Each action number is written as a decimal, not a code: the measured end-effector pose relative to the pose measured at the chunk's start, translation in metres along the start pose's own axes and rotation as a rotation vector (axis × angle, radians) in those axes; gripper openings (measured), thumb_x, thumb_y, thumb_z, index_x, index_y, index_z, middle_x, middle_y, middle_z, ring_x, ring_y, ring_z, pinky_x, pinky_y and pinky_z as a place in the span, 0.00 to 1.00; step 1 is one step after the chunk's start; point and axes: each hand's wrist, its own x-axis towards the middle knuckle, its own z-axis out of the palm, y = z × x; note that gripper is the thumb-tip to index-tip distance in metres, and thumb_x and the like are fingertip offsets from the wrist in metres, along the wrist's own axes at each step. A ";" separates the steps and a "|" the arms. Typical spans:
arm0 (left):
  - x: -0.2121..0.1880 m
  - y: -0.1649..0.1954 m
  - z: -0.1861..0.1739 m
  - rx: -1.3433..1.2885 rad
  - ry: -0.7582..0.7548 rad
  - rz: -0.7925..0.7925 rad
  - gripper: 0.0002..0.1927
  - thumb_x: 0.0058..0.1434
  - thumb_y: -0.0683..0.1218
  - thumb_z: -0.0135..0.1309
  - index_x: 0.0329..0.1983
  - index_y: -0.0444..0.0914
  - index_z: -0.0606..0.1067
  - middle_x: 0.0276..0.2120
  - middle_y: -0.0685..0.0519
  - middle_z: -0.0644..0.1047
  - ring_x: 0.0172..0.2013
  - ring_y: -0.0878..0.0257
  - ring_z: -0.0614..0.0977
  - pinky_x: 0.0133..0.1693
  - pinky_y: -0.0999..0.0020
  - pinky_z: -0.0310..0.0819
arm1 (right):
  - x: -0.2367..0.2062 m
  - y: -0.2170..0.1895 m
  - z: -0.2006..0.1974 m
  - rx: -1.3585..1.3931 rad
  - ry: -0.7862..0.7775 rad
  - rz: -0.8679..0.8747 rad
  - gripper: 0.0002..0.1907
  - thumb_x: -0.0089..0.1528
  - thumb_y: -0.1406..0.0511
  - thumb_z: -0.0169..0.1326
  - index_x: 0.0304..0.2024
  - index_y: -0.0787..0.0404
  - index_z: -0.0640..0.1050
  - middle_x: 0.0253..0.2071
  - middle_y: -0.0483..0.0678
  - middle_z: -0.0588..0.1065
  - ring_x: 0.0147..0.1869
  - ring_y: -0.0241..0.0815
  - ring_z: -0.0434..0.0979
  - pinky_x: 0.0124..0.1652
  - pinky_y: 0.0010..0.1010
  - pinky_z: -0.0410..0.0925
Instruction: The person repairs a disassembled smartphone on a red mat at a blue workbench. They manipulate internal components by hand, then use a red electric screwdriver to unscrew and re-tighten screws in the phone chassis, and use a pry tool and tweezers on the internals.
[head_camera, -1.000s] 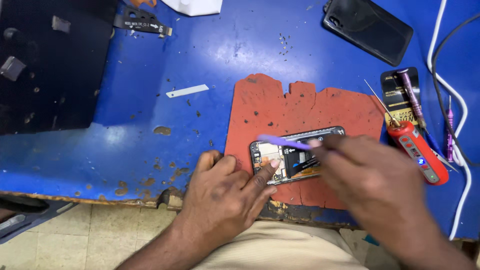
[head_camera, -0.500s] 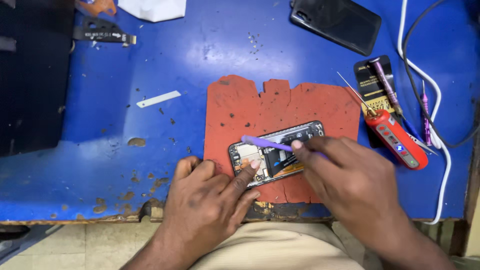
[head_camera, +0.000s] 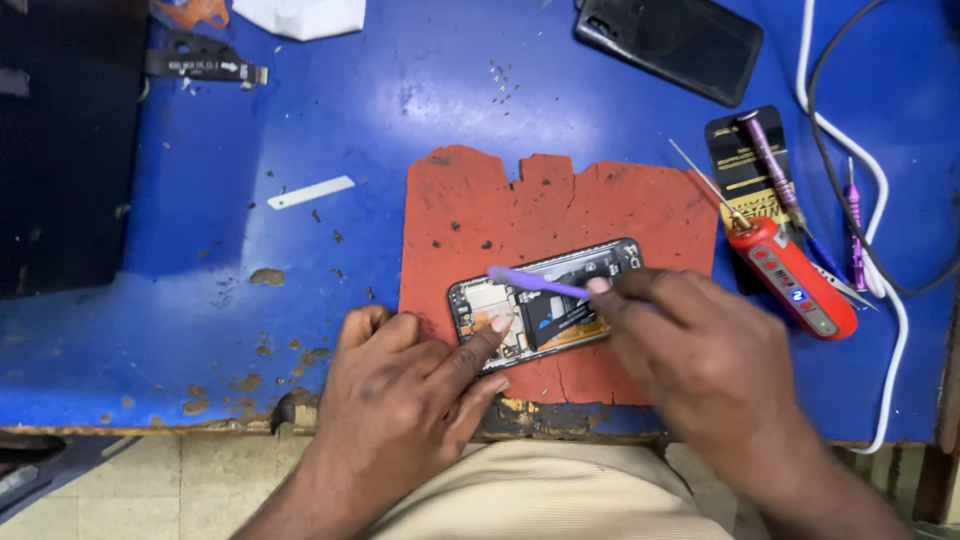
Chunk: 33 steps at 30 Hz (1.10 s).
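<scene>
The left hand (head_camera: 405, 390) is pressed flat, forefinger on the opened phone (head_camera: 545, 303), so that it is kept from sliding; a purple pry tool (head_camera: 535, 281) is pinched in the right hand (head_camera: 700, 360) over its circuitry. The phone is laid on a red mat (head_camera: 560, 215) at lower centre of the table (head_camera: 300, 120). A red screwdriver (head_camera: 795, 280) is parked right. Against the earlier frame, the grip is unchanged; only the view is shifted.

Blue bench (head_camera: 300, 300) left open; red screwdriver (head_camera: 795, 280), cables (head_camera: 880, 230) crowd right.
</scene>
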 end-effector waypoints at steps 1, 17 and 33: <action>0.001 0.000 0.000 0.004 0.008 0.006 0.22 0.55 0.51 0.66 0.52 0.40 0.82 0.19 0.60 0.71 0.30 0.60 0.70 0.40 0.57 0.60 | 0.003 0.003 -0.003 -0.011 -0.017 0.010 0.10 0.56 0.70 0.62 0.41 0.62 0.84 0.41 0.51 0.80 0.40 0.49 0.81 0.37 0.37 0.73; 0.005 0.006 0.002 0.026 0.000 -0.044 0.21 0.52 0.50 0.67 0.49 0.40 0.83 0.17 0.59 0.71 0.26 0.60 0.70 0.38 0.57 0.59 | -0.071 0.036 -0.005 -0.103 0.026 0.239 0.14 0.54 0.70 0.64 0.44 0.57 0.84 0.39 0.44 0.79 0.38 0.42 0.80 0.39 0.33 0.72; 0.012 -0.001 -0.011 -0.058 -0.070 -0.045 0.23 0.53 0.41 0.58 0.54 0.40 0.81 0.18 0.58 0.75 0.26 0.58 0.72 0.38 0.57 0.59 | -0.084 0.058 -0.016 -0.034 0.126 0.088 0.08 0.54 0.73 0.65 0.36 0.62 0.83 0.36 0.47 0.78 0.36 0.40 0.78 0.34 0.31 0.70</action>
